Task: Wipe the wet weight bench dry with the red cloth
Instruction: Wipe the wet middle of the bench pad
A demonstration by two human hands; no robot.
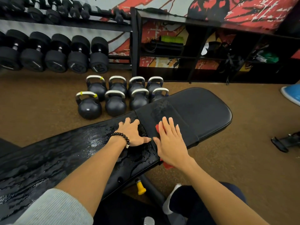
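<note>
Head camera, gym floor: you lean over a black weight bench (203,111) that runs from lower left to upper right, both forearms stretched out above it. Your right hand (170,142) lies flat with its fingers spread, pressing the red cloth (157,128) onto the padding just beyond the seam where the two pads meet. Only scraps of the cloth show, one past the fingertips and another under the wrist at the bench's near edge. Your left hand (132,133), a dark beaded bracelet (121,137) on its wrist, rests palm down on the long pad, fingers splayed and reaching the far edge, thumb almost touching the right thumb. Nothing is gripped in it.

Water beads and streaks cover the long pad under your left forearm, glistening near the bracelet. A dull damp patch marks the shorter pad ahead of the cloth; the rest of that pad looks matte.

Eight kettlebells (113,98) stand in two rows on the brown floor beyond the bench. Behind them a rack holds dumbbells (55,52), and a black shelving unit (211,51) stands against a red-and-black mural. A yellow knob (140,187) hangs under the bench frame.
</note>
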